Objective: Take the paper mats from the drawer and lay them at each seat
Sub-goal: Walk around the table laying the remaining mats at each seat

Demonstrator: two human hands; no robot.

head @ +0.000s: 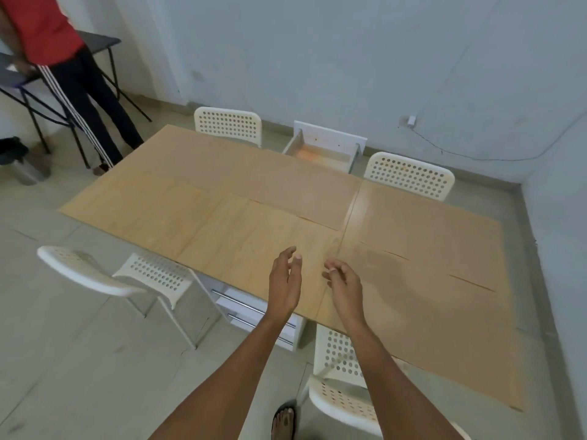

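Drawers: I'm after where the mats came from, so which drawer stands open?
The white drawer at the table's far edge, between two white perforated chairs, is pulled out; the near drawers are closed.

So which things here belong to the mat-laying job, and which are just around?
Job:
- paper mats on the wooden table
- open drawer at the far side
- four white chairs
- left hand and right hand, both empty

Around:
- black folding table
- person in red
- wall cable
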